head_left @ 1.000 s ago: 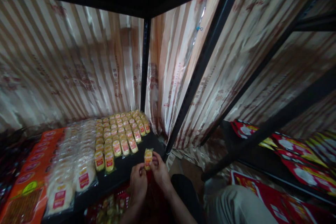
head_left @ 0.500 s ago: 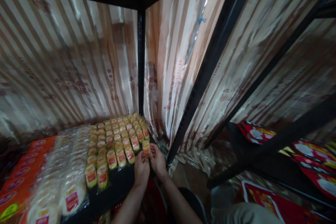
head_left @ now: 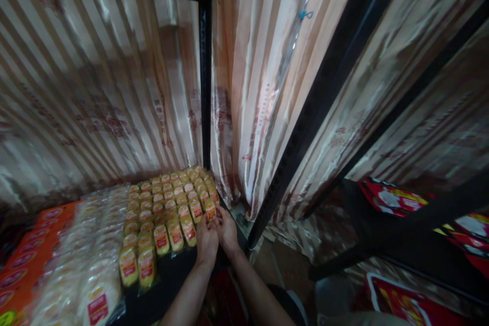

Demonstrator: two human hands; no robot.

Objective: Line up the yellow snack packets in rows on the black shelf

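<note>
A small yellow packet with a red label [head_left: 210,209] sits at the front end of the rightmost row on the black shelf [head_left: 171,275]. Both my hands are pressed together on it. My left hand [head_left: 207,242] has its fingers curled on the packet's near edge. My right hand [head_left: 226,229] grips it from the right side. Rows of the same yellow packets [head_left: 168,204] run back to the shelf's rear corner.
Clear bags of pale round cakes [head_left: 91,265] and orange packets [head_left: 23,270] lie left of the yellow rows. A black upright post [head_left: 205,81] and a slanted post [head_left: 305,132] frame the shelf. Striped curtain [head_left: 95,86] hangs behind. Red packets [head_left: 393,198] fill a shelf at right.
My hands carried the yellow packet from in front of the shelf up and forward to the front of the rightmost row. The view tilted upward.
</note>
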